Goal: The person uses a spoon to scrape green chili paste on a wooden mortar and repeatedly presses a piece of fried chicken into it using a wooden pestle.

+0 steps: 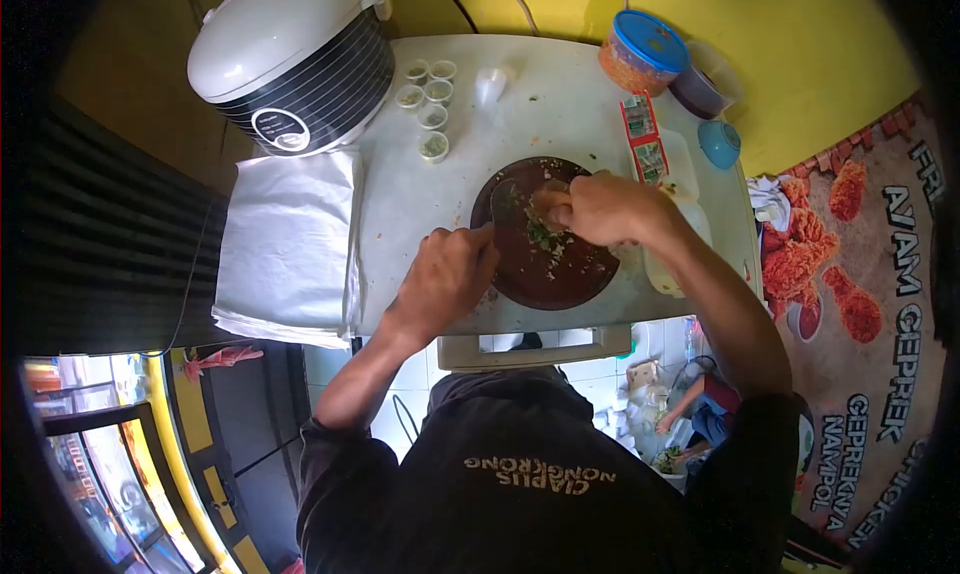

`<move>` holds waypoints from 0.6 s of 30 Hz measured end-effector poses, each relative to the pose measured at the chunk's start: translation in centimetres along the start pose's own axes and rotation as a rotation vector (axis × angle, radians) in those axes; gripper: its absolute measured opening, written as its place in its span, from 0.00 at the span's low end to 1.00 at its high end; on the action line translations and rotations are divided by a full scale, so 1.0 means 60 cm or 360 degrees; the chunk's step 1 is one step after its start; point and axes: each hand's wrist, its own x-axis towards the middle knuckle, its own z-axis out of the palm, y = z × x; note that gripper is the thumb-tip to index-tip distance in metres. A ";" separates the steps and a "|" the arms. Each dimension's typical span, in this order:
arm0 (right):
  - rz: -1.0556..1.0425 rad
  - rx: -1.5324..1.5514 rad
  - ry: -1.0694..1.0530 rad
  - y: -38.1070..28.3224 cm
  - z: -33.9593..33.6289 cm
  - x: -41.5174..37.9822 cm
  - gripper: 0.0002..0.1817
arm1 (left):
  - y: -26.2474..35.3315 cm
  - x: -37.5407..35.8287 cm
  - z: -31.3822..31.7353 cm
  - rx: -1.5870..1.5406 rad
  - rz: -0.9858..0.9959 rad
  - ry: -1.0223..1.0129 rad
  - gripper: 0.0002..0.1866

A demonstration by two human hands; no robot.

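A round, dark brown mortar (520,274) lies on the table with chopped green and whitish bits (545,239) spread over its surface. My right hand (615,209) is closed around a tan wooden pestle (550,202), whose lower end rests among the bits. At the mortar's left edge, my left hand (445,274) is closed on the handle of a spoon (506,198). The spoon's bowl lies in the mortar near the pestle, with green bits on it. Most of the handle is hidden by my fingers.
A rice cooker (290,64) and a stack of white paper (285,244) are at the left. Several small cups (433,148) stand behind the mortar. Red sachets (642,134), a blue-lidded tub (645,49) and a blue bowl (719,145) are at the right. Another person (700,409) crouches below.
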 end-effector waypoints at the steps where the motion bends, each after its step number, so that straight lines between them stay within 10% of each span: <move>1: 0.0007 -0.0010 -0.0028 0.001 0.008 0.008 0.21 | -0.002 -0.006 0.000 0.0088 0.0104 0.0078 0.13; 2: -0.0099 -0.0085 0.0457 0.015 0.085 0.008 0.22 | -0.006 -0.005 -0.002 0.0182 0.0214 0.0168 0.13; 5: 0.0078 0.0154 0.0511 -0.008 0.050 -0.021 0.25 | -0.014 -0.016 0.000 0.0243 0.0302 0.0248 0.14; 9: 0.0239 0.0634 -0.0260 0.009 -0.030 -0.003 0.31 | -0.012 -0.028 0.004 -0.0027 0.0209 -0.0089 0.14; 13: -0.0030 0.0120 0.0674 -0.021 0.108 -0.033 0.23 | -0.028 -0.054 0.023 0.0242 0.0539 0.0211 0.15; 16: 0.0366 0.0051 0.0460 -0.056 0.082 -0.027 0.21 | -0.038 -0.041 0.013 0.0543 0.0730 0.0336 0.16; 18: -0.0162 0.0061 0.0189 -0.004 0.052 0.017 0.20 | -0.028 -0.055 0.018 0.0580 0.0750 0.0202 0.16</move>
